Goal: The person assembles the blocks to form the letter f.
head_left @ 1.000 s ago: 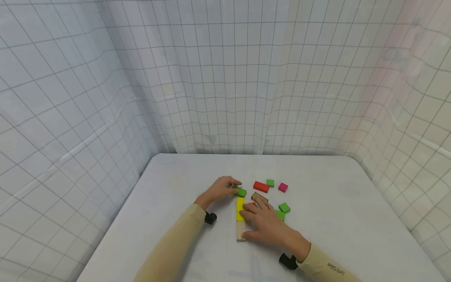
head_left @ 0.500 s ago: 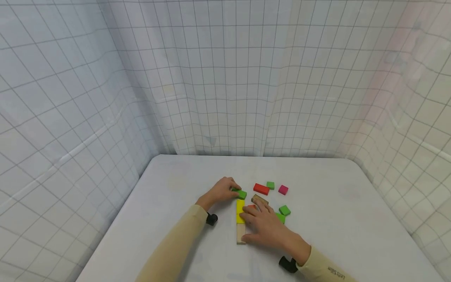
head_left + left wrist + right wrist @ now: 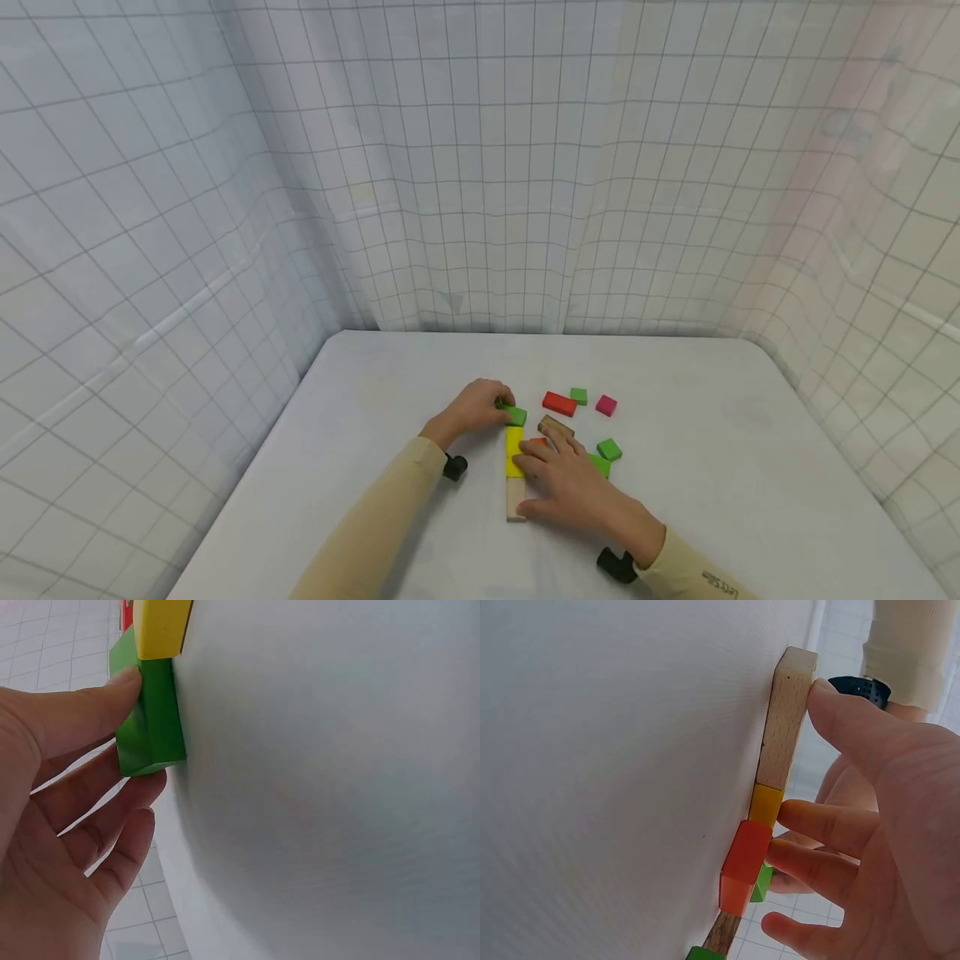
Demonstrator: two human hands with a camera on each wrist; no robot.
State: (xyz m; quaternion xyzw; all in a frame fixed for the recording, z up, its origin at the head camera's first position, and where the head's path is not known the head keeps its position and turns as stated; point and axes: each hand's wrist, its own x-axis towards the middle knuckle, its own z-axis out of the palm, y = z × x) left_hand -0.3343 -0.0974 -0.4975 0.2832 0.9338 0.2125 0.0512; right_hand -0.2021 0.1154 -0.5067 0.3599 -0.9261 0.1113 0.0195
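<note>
In the head view, my left hand (image 3: 478,407) pinches a green block (image 3: 514,415) at the far end of a row. The left wrist view shows the thumb on one face of that green block (image 3: 150,720) and fingers behind it, its end against a yellow block (image 3: 163,628). Nearer me, the row continues with yellow (image 3: 514,454) and a plain wooden block (image 3: 515,498). My right hand (image 3: 573,487) lies along the row, fingers spread, fingertips on the yellow part. In the right wrist view its thumb touches the wooden block (image 3: 787,720), close to a red-orange block (image 3: 746,859).
Beyond my right hand lie a brown wooden block (image 3: 557,426), a red block (image 3: 559,404), a small green block (image 3: 579,396) and a magenta block (image 3: 607,405). To the right are another green block (image 3: 610,449) and a larger green piece (image 3: 601,465), partly hidden. Grid-patterned curtains (image 3: 480,167) surround the white table (image 3: 675,392).
The fingers of my left hand have closed in around the far green block. My right hand stays in place on the row. The head view has shifted slightly.
</note>
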